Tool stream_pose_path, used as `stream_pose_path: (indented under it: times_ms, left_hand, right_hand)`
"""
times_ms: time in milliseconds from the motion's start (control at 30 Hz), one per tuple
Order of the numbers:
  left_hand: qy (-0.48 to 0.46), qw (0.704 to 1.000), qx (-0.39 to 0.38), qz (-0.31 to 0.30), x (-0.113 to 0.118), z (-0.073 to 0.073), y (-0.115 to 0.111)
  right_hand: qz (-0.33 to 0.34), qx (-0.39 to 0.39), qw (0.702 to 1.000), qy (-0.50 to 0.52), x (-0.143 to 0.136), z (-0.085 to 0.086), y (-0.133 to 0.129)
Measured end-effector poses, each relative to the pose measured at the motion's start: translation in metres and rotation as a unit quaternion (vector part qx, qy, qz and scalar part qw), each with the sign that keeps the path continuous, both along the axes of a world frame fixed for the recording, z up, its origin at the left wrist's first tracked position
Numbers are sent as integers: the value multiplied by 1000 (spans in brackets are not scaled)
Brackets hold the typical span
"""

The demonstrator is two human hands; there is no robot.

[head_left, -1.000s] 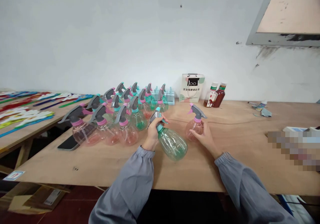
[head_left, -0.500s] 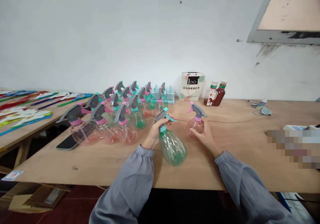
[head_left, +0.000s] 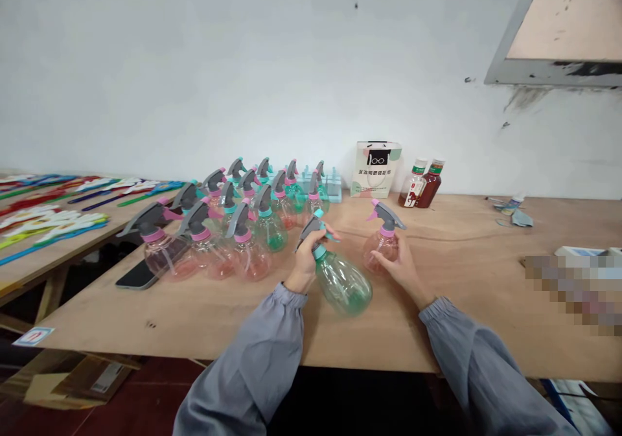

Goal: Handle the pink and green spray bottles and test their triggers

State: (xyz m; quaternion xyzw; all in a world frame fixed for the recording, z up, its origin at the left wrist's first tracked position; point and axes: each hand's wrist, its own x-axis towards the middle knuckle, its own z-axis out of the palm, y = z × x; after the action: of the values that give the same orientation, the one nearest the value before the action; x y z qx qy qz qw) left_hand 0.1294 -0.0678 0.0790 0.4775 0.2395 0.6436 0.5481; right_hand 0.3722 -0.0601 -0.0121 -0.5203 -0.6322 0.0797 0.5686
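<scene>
- Left hand (head_left: 306, 254): your fingers wrap the neck and grey spray head of the green spray bottle (head_left: 343, 286), which is tilted, round body low and to the right.
- That body sits over the near part of the table (head_left: 233, 326); cannot tell whether it touches. Best keep the hold snug at the collar: the smooth bulb would probably swing if the neck slips.
- Avoid pressing the trigger while you grip up there.
- Right hand (head_left: 399, 264): half-curled, thumb across the front, cupping the pink spray bottle (head_left: 379, 248), upright just beyond the green one.
- Light pressure should do; steady it low and leave a gap between the two bulbs.
- Farther left: rows of spray bottles (head_left: 271, 232), pink and green, packed close. Mind your elbow.
- Phone (head_left: 136, 277) at the left end of the front row.
- Against the wall (head_left: 194, 67): paper bag (head_left: 376, 175), two drink bottles (head_left: 429, 188).
</scene>
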Motion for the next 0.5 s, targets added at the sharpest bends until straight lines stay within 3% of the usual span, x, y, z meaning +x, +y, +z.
stream_pose_path:
  times_ms: [100,233,400,500]
  left_hand:
    - [-21,998,12,58,-5,-2,2]
    - [59,992,68,92,-16,3,6]
    - [173,947,91,254,-33,9,17]
    - [191,932,79,298,-38,0,31]
  right_hand:
    - [1,-4,1000,0,0,0,0]
    - [1,-2,1000,3,1,0,1]
    - [13,-6,1000,6,1,0,0]
    - [25,-12,1000,15,2,0,0]
